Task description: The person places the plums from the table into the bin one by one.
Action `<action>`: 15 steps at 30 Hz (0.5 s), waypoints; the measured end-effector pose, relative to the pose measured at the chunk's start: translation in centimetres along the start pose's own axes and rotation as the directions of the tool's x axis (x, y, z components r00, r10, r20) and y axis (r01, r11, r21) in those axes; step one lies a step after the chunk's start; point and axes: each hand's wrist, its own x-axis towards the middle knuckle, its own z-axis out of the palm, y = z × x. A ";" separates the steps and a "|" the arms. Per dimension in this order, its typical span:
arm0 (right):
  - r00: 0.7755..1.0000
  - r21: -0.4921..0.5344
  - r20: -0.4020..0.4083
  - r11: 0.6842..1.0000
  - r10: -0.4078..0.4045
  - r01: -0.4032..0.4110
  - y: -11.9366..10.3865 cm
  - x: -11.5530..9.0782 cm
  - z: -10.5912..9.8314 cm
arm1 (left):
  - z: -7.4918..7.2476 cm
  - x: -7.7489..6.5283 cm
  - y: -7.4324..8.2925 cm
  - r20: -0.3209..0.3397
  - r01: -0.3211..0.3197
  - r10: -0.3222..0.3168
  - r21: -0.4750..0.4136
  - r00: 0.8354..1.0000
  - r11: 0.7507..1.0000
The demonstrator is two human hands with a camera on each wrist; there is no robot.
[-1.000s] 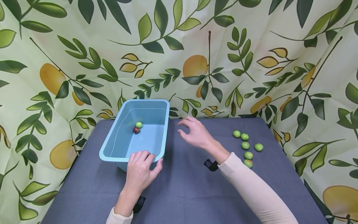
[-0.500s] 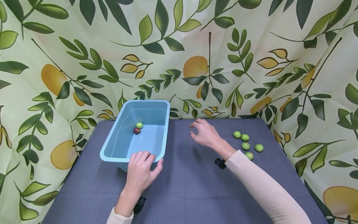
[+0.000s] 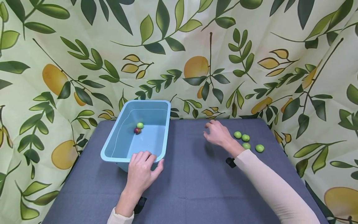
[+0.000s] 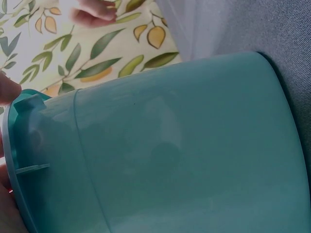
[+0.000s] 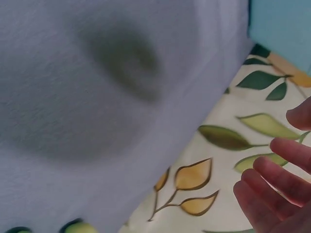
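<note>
My left hand (image 3: 141, 171) grips the near rim of a light blue plastic basin (image 3: 163, 137), its fingers over the edge. The left wrist view shows the basin's outer wall (image 4: 170, 145), with fingertips at the rim. Inside the basin lie one small green fruit (image 3: 140, 125) and one dark red fruit (image 3: 137, 130), side by side. My right hand (image 3: 218, 134) hovers over the table between the basin and several small green fruits (image 3: 237, 134). In the right wrist view its fingers (image 5: 279, 177) are loosely bent, with nothing held. My right forearm hides part of the fruit group.
A dark grey-blue cloth covers the table (image 3: 181, 186). Behind it and at the sides hangs a fabric backdrop (image 3: 167, 62) printed with leaves and orange fruits. One green fruit (image 3: 259, 148) lies a little apart at the right.
My right hand has moved rightward, away from the basin and toward the green fruits. Its sleeve now covers the nearer fruits. The left hand and the basin have stayed put.
</note>
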 end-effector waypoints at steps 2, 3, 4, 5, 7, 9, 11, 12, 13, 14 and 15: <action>1.000 -0.007 0.002 1.000 0.013 -0.013 0.7 -0.1 0.1 | 0.0 0.1 0.0 -0.003 -0.001 0.001 0.005 1.000 1.000; 1.000 -0.010 0.001 1.000 0.018 -0.018 1.1 -0.2 0.1 | 0.0 0.1 0.1 -0.005 -0.001 0.001 0.007 1.000 1.000; 1.000 -0.015 -0.001 1.000 0.022 -0.022 1.4 -0.2 0.1 | 0.0 0.1 0.1 -0.005 -0.001 0.001 0.010 1.000 1.000; 1.000 -0.018 -0.002 0.999 0.028 -0.028 1.8 -0.2 0.1 | 0.0 0.1 0.1 -0.005 -0.001 0.001 0.013 1.000 1.000; 0.999 -0.027 -0.007 0.999 0.035 -0.035 2.5 -0.3 0.1 | -0.1 0.1 0.1 0.003 0.004 -0.004 0.017 1.000 1.000; 0.999 -0.036 -0.004 0.998 0.050 -0.051 3.2 -0.4 0.1 | 0.0 0.1 0.1 0.000 0.001 -0.001 0.014 1.000 1.000; 0.998 -0.045 0.004 0.997 0.067 -0.067 3.9 -0.6 0.1 | 0.0 0.1 0.1 0.008 0.005 -0.005 0.014 1.000 1.000; 0.997 -0.049 0.008 0.996 0.076 -0.075 4.2 -0.6 0.1 | 0.0 0.0 0.1 0.012 0.007 -0.007 0.013 1.000 1.000; 0.996 -0.051 0.014 0.995 0.085 -0.084 4.5 -0.7 0.0 | 0.0 0.0 0.0 0.013 0.009 -0.009 0.012 1.000 1.000; 0.995 -0.054 0.019 0.994 0.094 -0.093 4.9 -0.7 0.0 | 0.0 0.0 0.0 0.014 0.010 -0.010 0.010 1.000 1.000; 0.994 -0.057 0.027 0.993 0.104 -0.103 5.2 -0.8 -0.1 | 0.0 0.0 0.0 0.018 0.012 -0.012 0.011 1.000 1.000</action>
